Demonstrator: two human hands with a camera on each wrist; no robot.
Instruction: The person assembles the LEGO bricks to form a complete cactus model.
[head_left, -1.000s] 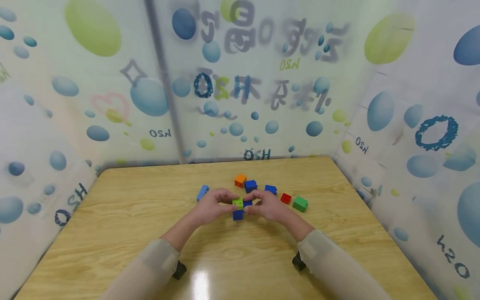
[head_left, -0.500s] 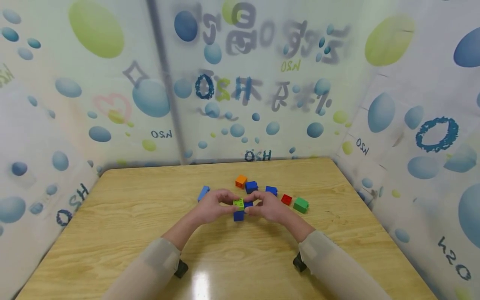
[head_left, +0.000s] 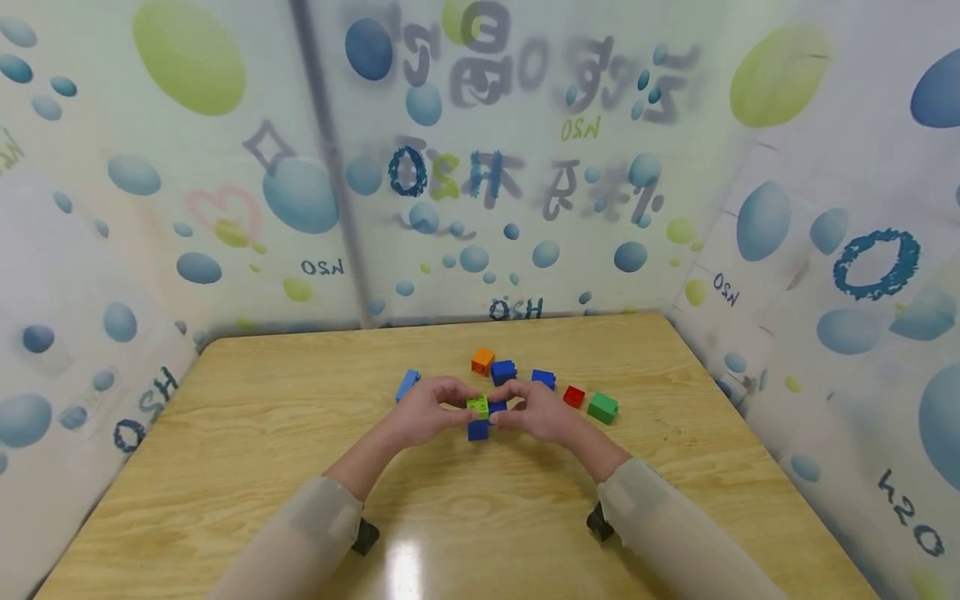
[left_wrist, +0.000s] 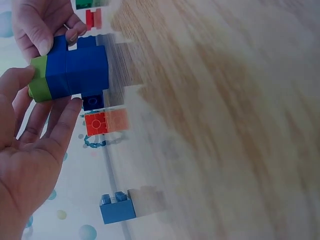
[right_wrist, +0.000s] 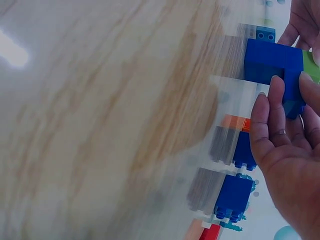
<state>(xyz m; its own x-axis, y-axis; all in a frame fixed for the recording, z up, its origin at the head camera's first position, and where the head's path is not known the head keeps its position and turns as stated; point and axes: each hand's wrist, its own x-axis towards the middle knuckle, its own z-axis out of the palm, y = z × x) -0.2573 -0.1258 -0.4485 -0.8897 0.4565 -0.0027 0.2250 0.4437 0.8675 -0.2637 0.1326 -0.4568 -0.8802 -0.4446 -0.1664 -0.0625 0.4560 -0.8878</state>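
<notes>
In the head view a small stack of toy building bricks stands mid-table between both hands. A lime green brick tops it, with a blue brick jutting out to the right below and another blue brick at the base. My left hand pinches the lime green brick, thumb on the near side and fingers on the far side. With thumb and fingers, my right hand holds the jutting end of the middle blue brick. The left wrist view shows the lime green brick flush against the blue layer.
Behind the hands lie an orange brick and a blue brick with studs sideways. Further right are another loose blue brick, a red brick and a green brick. A light blue brick lies left, on the wooden table.
</notes>
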